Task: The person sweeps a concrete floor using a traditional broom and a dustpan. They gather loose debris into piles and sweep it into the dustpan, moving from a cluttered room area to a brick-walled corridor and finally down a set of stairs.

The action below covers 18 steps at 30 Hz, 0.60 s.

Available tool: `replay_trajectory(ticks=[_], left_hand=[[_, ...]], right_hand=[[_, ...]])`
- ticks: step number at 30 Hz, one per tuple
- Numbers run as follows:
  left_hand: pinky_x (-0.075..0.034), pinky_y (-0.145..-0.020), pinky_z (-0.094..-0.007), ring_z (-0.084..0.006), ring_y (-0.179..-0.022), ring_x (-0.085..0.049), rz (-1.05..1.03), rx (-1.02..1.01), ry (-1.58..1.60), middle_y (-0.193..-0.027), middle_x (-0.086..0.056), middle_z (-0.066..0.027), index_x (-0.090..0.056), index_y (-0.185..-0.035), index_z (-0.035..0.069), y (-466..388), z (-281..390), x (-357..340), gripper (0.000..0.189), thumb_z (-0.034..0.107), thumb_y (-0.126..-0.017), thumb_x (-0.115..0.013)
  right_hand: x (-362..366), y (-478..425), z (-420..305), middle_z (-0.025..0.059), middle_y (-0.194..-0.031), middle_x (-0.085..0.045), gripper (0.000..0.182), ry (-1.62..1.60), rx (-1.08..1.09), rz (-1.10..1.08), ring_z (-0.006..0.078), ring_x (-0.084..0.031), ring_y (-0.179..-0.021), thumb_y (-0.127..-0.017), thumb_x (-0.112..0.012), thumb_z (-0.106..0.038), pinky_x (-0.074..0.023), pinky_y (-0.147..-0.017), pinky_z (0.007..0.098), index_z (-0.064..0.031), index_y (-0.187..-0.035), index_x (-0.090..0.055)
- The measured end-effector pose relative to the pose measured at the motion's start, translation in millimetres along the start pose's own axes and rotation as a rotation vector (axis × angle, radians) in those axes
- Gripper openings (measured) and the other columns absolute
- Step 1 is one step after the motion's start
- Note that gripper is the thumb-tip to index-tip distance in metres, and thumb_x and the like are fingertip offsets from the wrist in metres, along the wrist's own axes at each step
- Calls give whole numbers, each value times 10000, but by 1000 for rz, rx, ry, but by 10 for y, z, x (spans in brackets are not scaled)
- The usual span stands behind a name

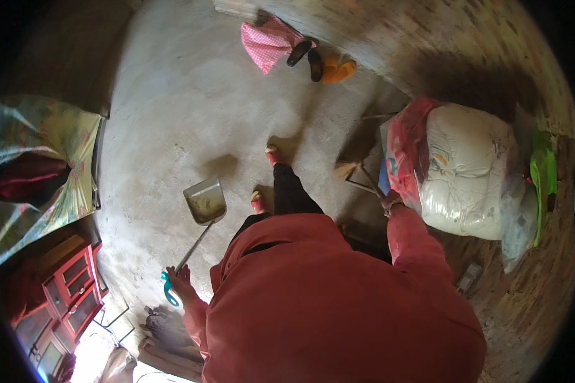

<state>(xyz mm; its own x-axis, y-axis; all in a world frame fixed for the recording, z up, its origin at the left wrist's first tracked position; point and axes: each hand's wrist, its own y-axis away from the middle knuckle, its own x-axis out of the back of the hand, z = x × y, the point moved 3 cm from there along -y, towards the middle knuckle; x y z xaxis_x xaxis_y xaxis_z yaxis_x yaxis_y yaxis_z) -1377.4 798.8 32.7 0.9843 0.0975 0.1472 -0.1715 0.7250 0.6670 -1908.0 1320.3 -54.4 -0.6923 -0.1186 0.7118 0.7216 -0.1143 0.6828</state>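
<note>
My left hand (181, 281) is closed around the long metal handle of a dustpan (204, 202), near its teal grip end. The pan lies to the left of my feet, and some dirt shows in it. My right hand (392, 201) is at the upper end of thin rods (364, 184) beside the white bundle; its fingers look closed on them. A tan piece (346, 168), perhaps a broom head, shows at the rods' far end. How these parts join cannot be told.
A white quilt bundle (467, 172) in clear plastic stands at right by the brick wall. Pink dotted cloth (270, 43), dark shoes (315, 65) and orange footwear (339, 70) lie ahead. A cloth-covered table (84, 143) and red cabinet (76, 287) are at left.
</note>
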Motion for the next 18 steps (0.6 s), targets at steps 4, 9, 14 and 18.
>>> replay_trajectory(ticks=[4, 9, 14, 18], left_hand=[[-479, -714, -301, -237, -860, -563, 23, 12, 46, -930, -507, -161, -346, -1140, 17, 145, 170, -322, 509, 365, -817, -528], [-478, -720, -325, -253, -859, -561, 34, 11, 71, -916, -511, -170, -363, -1103, 26, 297, 354, -718, 469, 371, -825, -516], [-476, -728, -334, -263, -860, -562, 22, 44, 81, -915, -518, -172, -381, -1089, 39, 352, 368, -1016, 449, 381, -826, -508], [-475, -724, -332, -264, -839, -568, 36, 96, 90, -914, -531, -174, -399, -1065, 50, 320, 409, -1266, 432, 381, -817, -523]], right_hand=[[84, -370, -545, 204, -850, -583, 208, 124, 239, 31, 359, -573, -802, -717, -509, -190, -465, -683, 437, -39, -830, -597], [335, -550, -1323, 189, -767, -593, 180, 18, 463, 138, 352, -573, -753, -706, -501, -166, -453, -662, 447, -40, -780, -606], [669, -304, -2189, 169, -744, -593, 151, 82, 659, 119, 318, -583, -730, -756, -477, -127, -463, -654, 423, -36, -773, -597], [771, -322, -2656, 163, -737, -590, 146, 81, 791, 128, 310, -581, -712, -755, -479, -132, -459, -641, 416, -44, -742, -595]])
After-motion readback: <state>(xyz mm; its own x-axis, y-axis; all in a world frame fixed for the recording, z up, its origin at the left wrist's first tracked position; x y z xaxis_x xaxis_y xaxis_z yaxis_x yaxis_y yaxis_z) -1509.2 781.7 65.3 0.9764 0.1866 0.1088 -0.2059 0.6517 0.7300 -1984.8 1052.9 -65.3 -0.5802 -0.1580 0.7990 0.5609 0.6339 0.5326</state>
